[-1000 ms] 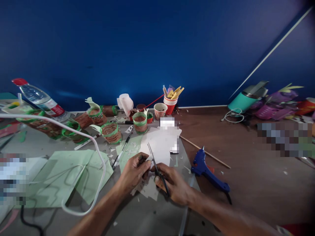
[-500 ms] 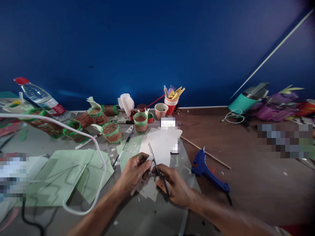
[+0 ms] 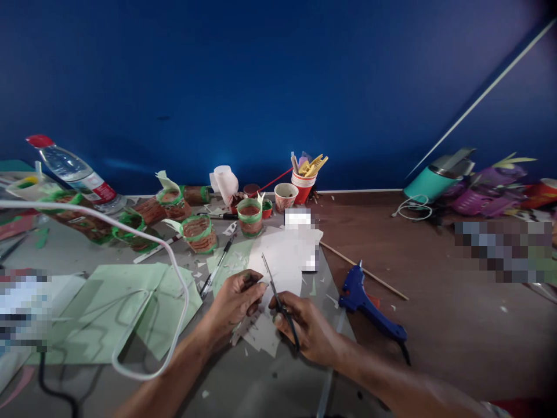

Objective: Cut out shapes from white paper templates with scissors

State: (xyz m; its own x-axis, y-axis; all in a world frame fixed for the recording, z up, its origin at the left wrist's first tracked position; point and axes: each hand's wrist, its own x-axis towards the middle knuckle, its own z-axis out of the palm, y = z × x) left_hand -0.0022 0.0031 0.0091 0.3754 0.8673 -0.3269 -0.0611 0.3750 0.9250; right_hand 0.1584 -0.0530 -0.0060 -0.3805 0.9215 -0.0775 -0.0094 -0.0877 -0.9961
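Observation:
Black-handled scissors (image 3: 285, 316) are in my right hand (image 3: 307, 328), with the thumb and fingers round the handles and the blades pointing up and away. My left hand (image 3: 237, 302) is closed in a pinch just left of the blades; what it pinches is too small to make out. White paper (image 3: 278, 249) lies beyond and beneath both hands, with cut scraps on and around it. A pen (image 3: 223, 255) rests left of the paper. To the right of my right hand is a blue glue gun (image 3: 369, 305).
Brown-and-green cups (image 3: 250, 217) stand behind the paper, near red cups holding tools (image 3: 303, 184). Green sheets (image 3: 100, 313) and a white cable (image 3: 186, 296) lie left. A wooden stick (image 3: 365, 270) lies right; a bottle (image 3: 80, 174) and a teal tumbler (image 3: 435, 177) are further back.
My left hand has shifted slightly left, away from the scissor blades. My right hand and the scissors are nearly where they were.

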